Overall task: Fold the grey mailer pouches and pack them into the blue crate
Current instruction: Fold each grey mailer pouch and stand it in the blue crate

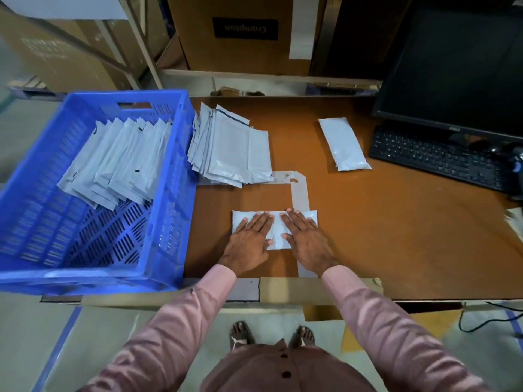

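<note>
Brown table (382, 236) in a storeroom; a carton (243, 32) behind reads "Crompton" (upside down). Left hand (249, 241) and right hand (307, 239), fingers flat, press a grey pouch (278, 240) beside the blue crate (175, 193).

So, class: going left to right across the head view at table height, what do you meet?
Blue crate → stack of grey pouches → left hand → right hand → lone pouch → keyboard.
</note>
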`<state>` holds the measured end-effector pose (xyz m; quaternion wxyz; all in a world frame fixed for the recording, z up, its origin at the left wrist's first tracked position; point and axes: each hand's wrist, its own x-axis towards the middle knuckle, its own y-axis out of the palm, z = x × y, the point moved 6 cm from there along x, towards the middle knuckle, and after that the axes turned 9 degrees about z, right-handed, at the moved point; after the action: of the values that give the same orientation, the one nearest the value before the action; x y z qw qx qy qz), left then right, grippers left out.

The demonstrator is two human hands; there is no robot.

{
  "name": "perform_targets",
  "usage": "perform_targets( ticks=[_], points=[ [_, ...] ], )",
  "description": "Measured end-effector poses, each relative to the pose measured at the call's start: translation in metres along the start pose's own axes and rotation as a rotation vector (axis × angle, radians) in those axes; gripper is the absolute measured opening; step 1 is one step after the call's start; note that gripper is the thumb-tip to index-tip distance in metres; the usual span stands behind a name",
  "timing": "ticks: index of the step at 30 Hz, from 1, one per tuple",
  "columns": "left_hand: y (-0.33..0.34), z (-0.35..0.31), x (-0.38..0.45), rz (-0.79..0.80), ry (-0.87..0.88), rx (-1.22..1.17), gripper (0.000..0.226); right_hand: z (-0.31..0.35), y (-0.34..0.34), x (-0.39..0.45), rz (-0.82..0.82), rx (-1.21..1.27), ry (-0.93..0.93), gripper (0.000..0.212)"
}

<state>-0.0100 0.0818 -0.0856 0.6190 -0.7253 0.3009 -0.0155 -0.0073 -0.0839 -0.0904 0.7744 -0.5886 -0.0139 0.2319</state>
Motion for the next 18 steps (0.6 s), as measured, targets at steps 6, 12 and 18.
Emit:
perform_targets(
  ticks=[6, 12, 18],
  points=[
    [-0.014, 0.005, 0.001, 0.069, 0.045, -0.042, 0.071, -0.004, -0.014, 0.003, 0.129, 0.020, -0.049, 0.064],
    [-0.033, 0.032, -0.007, 0.153, -0.001, 0.128, 0.077, -0.032, -0.024, -0.011, 0.165, 0.034, -0.092, 0.077],
    [-0.020, 0.040, -0.011, 0.157, -0.014, 0.000, 0.077, -0.040, -0.014, -0.009, 0.132, 0.079, -0.084, 0.076]
  ],
)
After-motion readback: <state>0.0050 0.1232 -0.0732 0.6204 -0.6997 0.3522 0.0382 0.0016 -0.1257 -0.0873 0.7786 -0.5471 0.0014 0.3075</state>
